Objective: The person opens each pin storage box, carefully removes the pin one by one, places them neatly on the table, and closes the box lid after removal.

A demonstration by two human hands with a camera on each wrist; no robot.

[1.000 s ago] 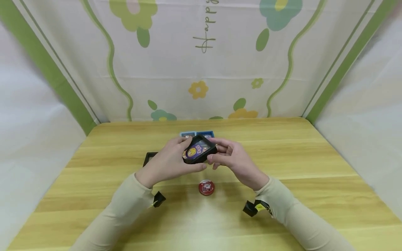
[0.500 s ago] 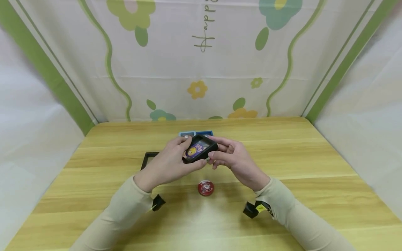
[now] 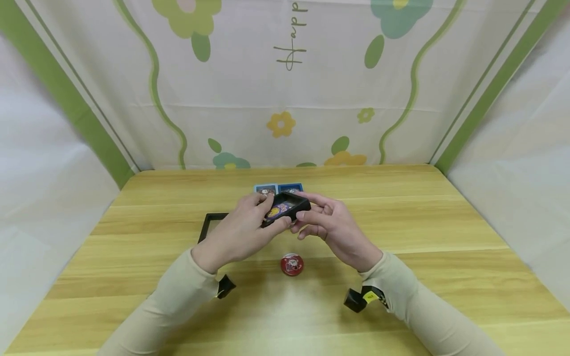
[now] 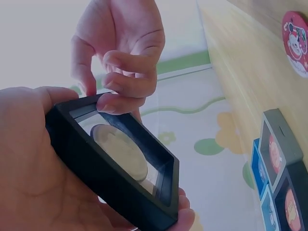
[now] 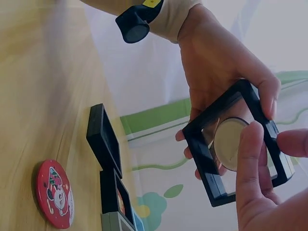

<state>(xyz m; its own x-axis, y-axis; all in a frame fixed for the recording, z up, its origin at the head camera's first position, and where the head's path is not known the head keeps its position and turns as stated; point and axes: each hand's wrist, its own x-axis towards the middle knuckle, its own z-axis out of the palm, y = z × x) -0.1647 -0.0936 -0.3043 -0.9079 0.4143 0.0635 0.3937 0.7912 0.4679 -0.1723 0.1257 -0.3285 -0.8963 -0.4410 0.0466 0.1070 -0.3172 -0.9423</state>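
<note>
A square black display frame (image 3: 286, 203) is held tilted above the table between both hands. Through its clear film I see a round badge with a purple and yellow face in the head view; the badge's plain pale back (image 4: 120, 150) shows in the left wrist view. My left hand (image 3: 240, 225) grips the frame along its left side, thumb on the near edge. With thumb and fingers, my right hand (image 3: 336, 228) pinches the opposite edge. Below them, a round red badge (image 3: 292, 265) with a white cartoon figure lies on the table.
Behind the hands stand a light blue frame (image 3: 265, 189) and a dark blue frame (image 3: 291, 188). Another black frame (image 3: 206, 229) lies partly hidden behind my left hand. A grey frame (image 4: 284, 139) shows in the left wrist view. A printed cloth (image 3: 249, 89) closes off the table's back.
The held black frame has tilted flatter, so its badge looks more foreshortened. My right fingers have shifted slightly along its edge. The red badge stays in place on the table.
</note>
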